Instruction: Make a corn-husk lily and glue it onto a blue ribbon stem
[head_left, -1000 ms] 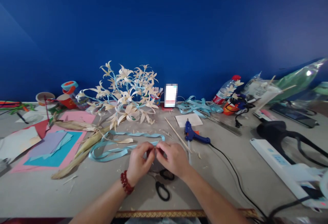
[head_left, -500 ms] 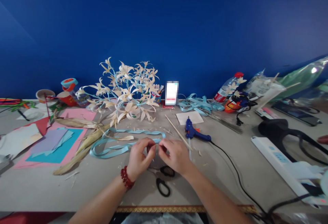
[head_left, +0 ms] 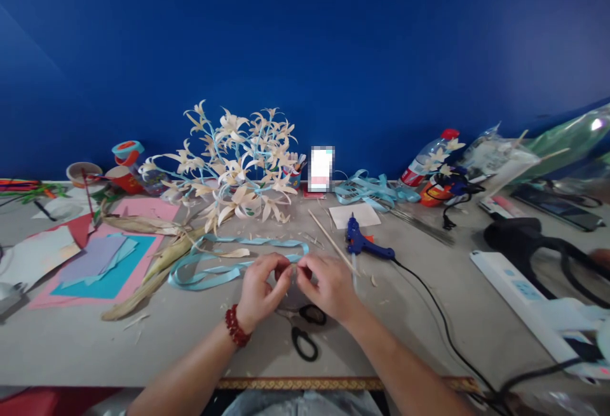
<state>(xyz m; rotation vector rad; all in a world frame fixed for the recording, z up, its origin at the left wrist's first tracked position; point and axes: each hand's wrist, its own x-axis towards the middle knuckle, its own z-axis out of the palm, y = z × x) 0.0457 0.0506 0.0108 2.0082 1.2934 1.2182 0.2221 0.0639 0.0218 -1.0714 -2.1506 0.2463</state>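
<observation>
My left hand (head_left: 267, 286), with a red bead bracelet at the wrist, is closed in a pinch at the middle of the table. Close to its right, my right hand (head_left: 326, 282) pinches too, the fingertips of both nearly meeting. What lies between the fingers is too small to make out. A light blue ribbon (head_left: 204, 284) loops on the table behind and left of my hands. Black-handled scissors (head_left: 305, 344) lie just below them, blades partly hidden. To the right rests a blue glue gun (head_left: 366, 246) beside a thin wooden stick (head_left: 333, 241).
Pale flowers (head_left: 238, 168) on blue stems stand at the back, left of a phone (head_left: 321, 169). Dried husks (head_left: 166, 260) and coloured paper (head_left: 114, 270) lie left. A power strip (head_left: 519, 295), black cable and bottle (head_left: 424, 159) are on the right.
Both hands keep nearly the same pose, fingertips close together. The whole view has shifted slightly. At the far right edge, another dark shape has blurred and moved a little.
</observation>
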